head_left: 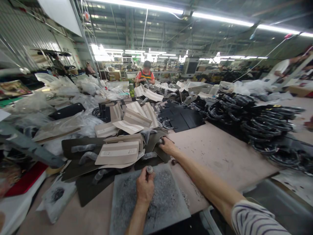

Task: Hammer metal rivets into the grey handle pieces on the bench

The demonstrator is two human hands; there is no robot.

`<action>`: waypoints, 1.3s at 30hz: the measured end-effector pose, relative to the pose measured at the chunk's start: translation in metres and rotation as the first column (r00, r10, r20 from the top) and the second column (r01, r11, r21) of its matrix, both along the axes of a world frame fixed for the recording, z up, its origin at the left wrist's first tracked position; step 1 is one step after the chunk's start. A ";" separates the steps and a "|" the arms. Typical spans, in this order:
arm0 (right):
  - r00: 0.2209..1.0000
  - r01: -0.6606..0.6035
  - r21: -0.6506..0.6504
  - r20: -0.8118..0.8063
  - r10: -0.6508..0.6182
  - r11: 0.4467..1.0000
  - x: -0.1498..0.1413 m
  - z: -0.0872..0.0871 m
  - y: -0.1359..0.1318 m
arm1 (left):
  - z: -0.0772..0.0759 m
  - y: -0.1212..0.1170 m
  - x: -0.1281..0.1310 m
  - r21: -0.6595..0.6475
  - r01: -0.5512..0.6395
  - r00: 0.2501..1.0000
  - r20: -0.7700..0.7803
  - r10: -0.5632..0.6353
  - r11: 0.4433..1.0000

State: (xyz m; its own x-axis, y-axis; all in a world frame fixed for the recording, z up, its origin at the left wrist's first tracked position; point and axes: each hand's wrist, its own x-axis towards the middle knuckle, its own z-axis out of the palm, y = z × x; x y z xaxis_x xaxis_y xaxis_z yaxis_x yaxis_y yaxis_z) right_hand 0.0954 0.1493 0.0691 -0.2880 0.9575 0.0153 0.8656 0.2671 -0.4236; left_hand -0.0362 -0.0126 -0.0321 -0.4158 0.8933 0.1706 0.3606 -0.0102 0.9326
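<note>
My left hand (145, 187) is closed round an upright metal punch (149, 169), its round grey top showing above the fingers. Below it lies a worn grey board (122, 202) with a pitted, blackened surface. My right arm stretches forward, and my right hand (168, 146) is closed at the right edge of a pile of dark olive panels (85, 169). Something dark shows at its fingertips, but I cannot make out what it is. Beige panels with pale strips (117, 152) lie on the pile, and plastic-wrapped handles (84, 148) are attached to the olive panels.
Black panels (179, 114) lie beyond my right hand. Wrapped black handles (266, 127) are heaped at the right. Clear plastic bags (83, 125) and a grey metal bar (31, 143) are at the left. Across the table (207, 153) sits a person (145, 75).
</note>
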 end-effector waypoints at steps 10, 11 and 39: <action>0.994 -0.084 0.075 0.079 0.078 0.994 0.004 0.045 -0.031 | 0.002 0.003 0.000 -0.017 -0.016 0.997 0.071 0.017 1.000; 0.992 -0.095 0.062 0.093 0.090 0.993 0.009 0.042 -0.047 | 0.003 0.003 -0.001 -0.018 -0.023 0.995 0.092 0.024 1.000; 0.906 0.011 -0.207 -0.413 -0.097 0.978 0.073 -0.044 -0.199 | 0.005 0.037 0.037 0.020 0.313 0.893 0.333 -0.302 0.949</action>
